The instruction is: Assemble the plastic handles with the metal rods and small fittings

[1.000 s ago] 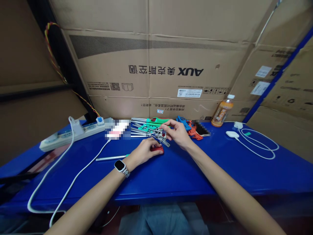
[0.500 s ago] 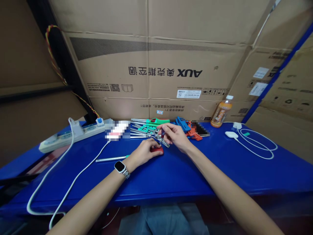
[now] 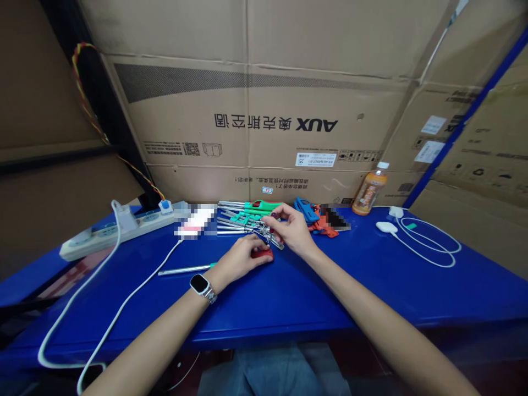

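Observation:
My left hand (image 3: 241,257) is closed around the handle of a long-nosed gas lighter (image 3: 266,255), pressing it to the table. Its red end shows past my fingers and its metal tube points out to the left. My right hand (image 3: 293,228) pinches a small screwdriver (image 3: 273,216) with a dark red handle, held roughly upright over that red end. Where the screwdriver's tip meets the lighter is too small to make out. Just behind both hands lies a pile of metal lighter tubes (image 3: 231,224) with green lighter handles (image 3: 264,206). Blue handle pieces (image 3: 305,212) and orange handle pieces (image 3: 325,225) lie beyond my right hand.
An orange drink bottle (image 3: 370,190) stands at the back right, near a white charger cable (image 3: 447,245). On the left are a power strip (image 3: 119,228), a blurred-out white device (image 3: 198,220) and its cable. A cardboard wall (image 3: 185,121) closes off the blue table's (image 3: 330,308) back.
My right fingers have shifted slightly on the screwdriver, and its handle shows more. My left hand keeps its hold on the lighter. The whole view has slid a little left.

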